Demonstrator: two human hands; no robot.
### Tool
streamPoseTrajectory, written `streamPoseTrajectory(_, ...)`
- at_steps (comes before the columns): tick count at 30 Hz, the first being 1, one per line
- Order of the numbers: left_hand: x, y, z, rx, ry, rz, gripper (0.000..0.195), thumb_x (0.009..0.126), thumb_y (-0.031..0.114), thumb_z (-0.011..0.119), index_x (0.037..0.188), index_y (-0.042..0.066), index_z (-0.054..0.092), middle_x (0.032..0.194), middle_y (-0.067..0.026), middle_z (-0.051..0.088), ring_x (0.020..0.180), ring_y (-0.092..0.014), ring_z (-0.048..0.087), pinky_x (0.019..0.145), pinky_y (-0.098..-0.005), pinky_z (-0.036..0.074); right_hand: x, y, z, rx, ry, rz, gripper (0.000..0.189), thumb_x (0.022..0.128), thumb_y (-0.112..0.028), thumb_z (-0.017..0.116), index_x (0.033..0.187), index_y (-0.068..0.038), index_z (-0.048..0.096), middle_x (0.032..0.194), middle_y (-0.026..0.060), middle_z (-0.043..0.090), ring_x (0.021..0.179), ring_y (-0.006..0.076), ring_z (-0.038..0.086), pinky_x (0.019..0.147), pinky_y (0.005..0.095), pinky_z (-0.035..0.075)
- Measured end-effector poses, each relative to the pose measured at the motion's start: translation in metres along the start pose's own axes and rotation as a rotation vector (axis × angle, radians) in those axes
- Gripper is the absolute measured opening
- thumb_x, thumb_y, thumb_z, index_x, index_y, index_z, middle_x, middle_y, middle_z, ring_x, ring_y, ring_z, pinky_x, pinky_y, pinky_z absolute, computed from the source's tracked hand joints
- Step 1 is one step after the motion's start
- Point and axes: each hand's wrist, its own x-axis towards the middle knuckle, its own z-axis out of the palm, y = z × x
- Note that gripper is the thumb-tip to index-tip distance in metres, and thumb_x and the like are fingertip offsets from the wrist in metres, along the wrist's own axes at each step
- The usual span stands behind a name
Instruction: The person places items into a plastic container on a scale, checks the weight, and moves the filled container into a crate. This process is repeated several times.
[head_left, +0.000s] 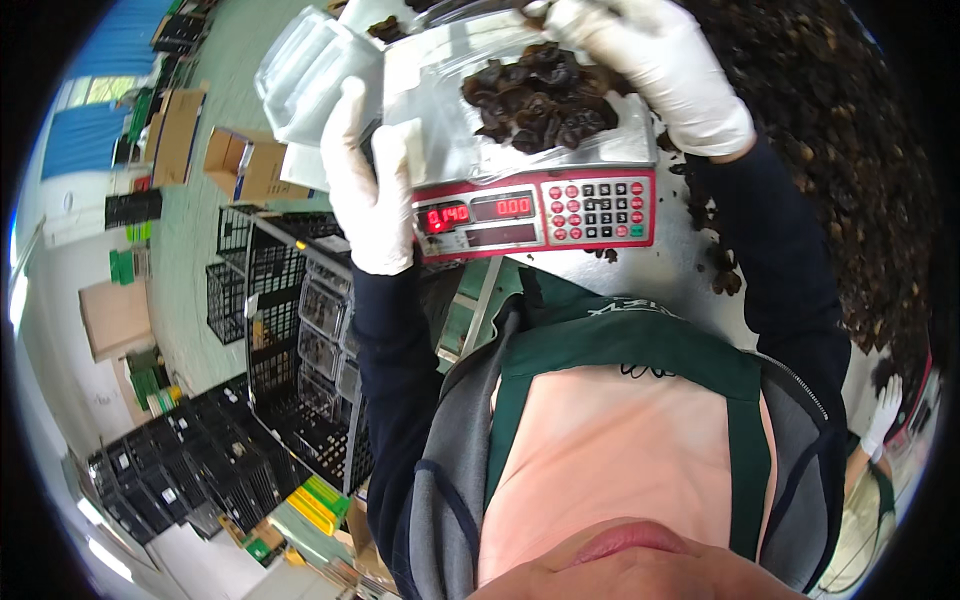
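Observation:
A digital scale (532, 214) with a red front, lit display and keypad stands before me. Dark brown wood ear mushrooms (540, 97) lie heaped in a clear plastic tray (450, 127) on its metal pan. My left hand (367, 180), white-gloved, is at the scale's left edge with thumb and fingers apart. Beside its fingertips is a clear plastic clamshell part (315, 75); whether they touch it is unclear. My right hand (652, 67), also gloved, reaches over the pan's far right corner. Its curled fingers pinch a brown mushroom piece (534, 12) at the picture's top edge.
A large pile of wood ear mushrooms (825, 112) covers the right of the metal table (585, 274). To the left stand black crates (277, 360) holding clear packs (322, 307), and cardboard boxes (255, 161). Another person's gloved hand (887, 412) shows at far right.

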Motion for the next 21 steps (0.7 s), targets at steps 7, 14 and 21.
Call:
streamPoseTrajectory(7,-0.007,-0.003,0.015,0.162,-0.185,0.079,0.062,0.098,0.027,0.069,0.149,0.001,0.046,0.147,-0.0167,0.053,0.137,-0.026,0.052,0.113,-0.0375,0.041,0.01,0.061,0.043,-1.016,-0.269,-0.546,0.045,0.096,-0.047,0.064,0.131,-0.019,0.066,0.133,0.0093,0.063,0.126,0.0283,0.056,0.111,0.0437,0.043)
streamPoseTrajectory(14,-0.003,-0.014,0.023,-0.002,-0.164,0.029,0.06,0.097,0.023,0.071,0.149,0.001,0.049,0.15,-0.0181,0.051,0.14,-0.027,0.05,0.116,-0.037,0.038,-0.002,0.027,0.011,-0.783,-0.316,-0.402,0.061,0.088,-0.036,0.077,0.144,-0.019,0.06,0.148,0.0082,0.056,0.139,0.0286,0.049,0.117,0.0407,0.04)
streamPoseTrajectory(21,0.01,-0.007,0.017,-0.006,-0.179,-0.037,0.061,0.094,0.026,0.074,0.147,0.004,0.051,0.146,-0.0157,0.057,0.136,-0.024,0.053,0.116,-0.0371,0.038,-0.029,0.043,-0.034,-0.514,-0.041,-0.224,0.043,0.095,-0.028,0.075,0.134,-0.012,0.066,0.132,0.0073,0.066,0.12,0.0219,0.064,0.105,0.0335,0.049)
